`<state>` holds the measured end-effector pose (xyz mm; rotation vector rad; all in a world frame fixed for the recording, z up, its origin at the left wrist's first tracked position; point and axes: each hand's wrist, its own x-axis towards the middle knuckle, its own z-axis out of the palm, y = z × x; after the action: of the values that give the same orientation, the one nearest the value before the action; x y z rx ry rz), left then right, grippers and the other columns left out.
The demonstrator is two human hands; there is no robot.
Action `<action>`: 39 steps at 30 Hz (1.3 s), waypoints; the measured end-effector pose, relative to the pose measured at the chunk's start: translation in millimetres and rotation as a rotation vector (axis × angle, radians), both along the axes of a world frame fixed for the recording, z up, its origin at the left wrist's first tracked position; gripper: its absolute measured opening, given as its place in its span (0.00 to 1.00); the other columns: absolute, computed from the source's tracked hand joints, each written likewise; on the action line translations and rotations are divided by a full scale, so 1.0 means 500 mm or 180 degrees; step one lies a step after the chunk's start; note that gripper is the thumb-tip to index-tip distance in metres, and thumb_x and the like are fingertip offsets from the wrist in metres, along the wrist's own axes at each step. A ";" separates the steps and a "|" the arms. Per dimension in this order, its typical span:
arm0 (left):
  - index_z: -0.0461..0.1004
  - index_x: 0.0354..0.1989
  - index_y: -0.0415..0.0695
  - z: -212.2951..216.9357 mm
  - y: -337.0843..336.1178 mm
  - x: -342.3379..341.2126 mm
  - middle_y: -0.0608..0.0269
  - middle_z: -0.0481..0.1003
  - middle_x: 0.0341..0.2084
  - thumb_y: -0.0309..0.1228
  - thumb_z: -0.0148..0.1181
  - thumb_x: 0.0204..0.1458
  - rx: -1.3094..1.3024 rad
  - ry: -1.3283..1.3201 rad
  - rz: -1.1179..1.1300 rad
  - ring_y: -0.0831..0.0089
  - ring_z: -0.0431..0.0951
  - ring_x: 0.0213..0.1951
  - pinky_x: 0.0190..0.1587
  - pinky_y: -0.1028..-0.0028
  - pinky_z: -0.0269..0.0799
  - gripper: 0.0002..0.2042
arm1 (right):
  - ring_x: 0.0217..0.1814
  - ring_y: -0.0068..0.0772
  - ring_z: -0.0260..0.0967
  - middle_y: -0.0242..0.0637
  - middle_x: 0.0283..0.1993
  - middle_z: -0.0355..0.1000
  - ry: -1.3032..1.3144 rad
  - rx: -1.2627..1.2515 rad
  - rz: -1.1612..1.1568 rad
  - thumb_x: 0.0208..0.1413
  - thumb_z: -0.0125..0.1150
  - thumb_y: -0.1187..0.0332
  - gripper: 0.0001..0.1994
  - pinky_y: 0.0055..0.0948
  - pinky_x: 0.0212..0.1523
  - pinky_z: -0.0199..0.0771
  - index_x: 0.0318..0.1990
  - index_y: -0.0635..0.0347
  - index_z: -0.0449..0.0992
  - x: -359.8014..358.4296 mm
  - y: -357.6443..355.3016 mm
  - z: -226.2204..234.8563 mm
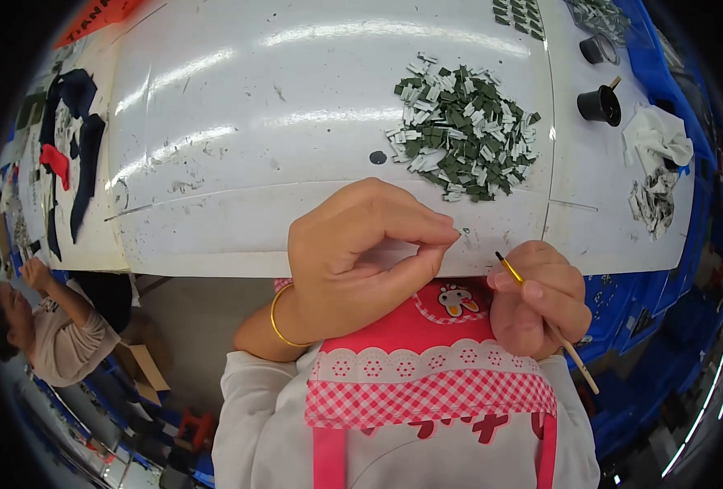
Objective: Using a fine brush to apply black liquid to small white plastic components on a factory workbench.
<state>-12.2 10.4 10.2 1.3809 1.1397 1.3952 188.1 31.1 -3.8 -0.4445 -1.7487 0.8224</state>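
My right hand (551, 295) is closed round a slim paintbrush (572, 356) with a pale wooden handle, a gold ferrule and a dark tip. The brush tip points up and left, a short way from the fingertips of my left hand (361, 253). Thumb and index finger of that hand are pinched together above the table's near edge. A tiny dark speck shows at the pinch, too small to name. Beyond my hands lies a heap of small dark green and white pieces (467, 134) on the white table (239, 155).
At the right stand two small black cups (594, 106), one with a stick in it. Crumpled white cloth (656, 138) and a stained rag lie near them. Small green pieces (518, 15) are lined up at the far edge. Another person (60, 326) is at the left.
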 end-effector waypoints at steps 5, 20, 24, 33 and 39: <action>0.78 0.29 0.39 -0.001 0.001 -0.003 0.59 0.76 0.29 0.08 0.62 0.34 0.0148 0.0107 -0.0140 0.77 0.73 0.27 0.30 0.83 0.68 0.13 | 0.25 0.32 0.70 0.47 0.34 0.73 -0.0494 0.0493 -0.0204 0.52 0.51 0.74 0.10 0.27 0.24 0.70 0.42 0.64 0.70 -0.006 -0.005 0.001; 0.78 0.31 0.37 -0.018 -0.007 0.000 0.57 0.76 0.29 0.07 0.61 0.33 0.0161 -0.0265 -0.0193 0.84 0.65 0.17 0.18 0.87 0.56 0.15 | 0.29 0.35 0.72 0.46 0.38 0.72 -0.0650 0.0418 -0.0023 0.50 0.57 0.75 0.11 0.28 0.26 0.74 0.42 0.67 0.73 -0.009 -0.001 0.003; 0.78 0.31 0.38 -0.018 -0.007 0.000 0.57 0.76 0.30 0.07 0.61 0.33 0.0196 -0.0273 -0.0174 0.84 0.64 0.17 0.18 0.87 0.57 0.15 | 0.29 0.35 0.72 0.46 0.38 0.72 -0.0705 0.0415 0.0053 0.50 0.57 0.75 0.11 0.28 0.26 0.74 0.42 0.67 0.73 -0.006 0.000 0.005; 0.78 0.31 0.38 -0.016 -0.008 -0.001 0.57 0.76 0.31 0.08 0.61 0.34 0.0145 -0.0250 -0.0178 0.85 0.63 0.17 0.18 0.87 0.57 0.15 | 0.29 0.34 0.72 0.46 0.38 0.72 -0.0662 0.0318 -0.0012 0.49 0.57 0.76 0.11 0.28 0.26 0.74 0.41 0.68 0.73 -0.010 -0.001 0.007; 0.79 0.32 0.38 -0.017 -0.009 -0.004 0.57 0.76 0.31 0.08 0.61 0.34 0.0147 -0.0184 -0.0218 0.86 0.63 0.17 0.18 0.87 0.56 0.15 | 0.28 0.34 0.71 0.46 0.37 0.72 -0.0639 0.0331 -0.0120 0.49 0.56 0.76 0.10 0.28 0.25 0.73 0.41 0.68 0.73 -0.011 -0.002 0.008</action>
<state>-14.1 5.7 1.6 1.3902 1.0193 1.4111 182.5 30.0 0.2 -0.5025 -1.9523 0.6749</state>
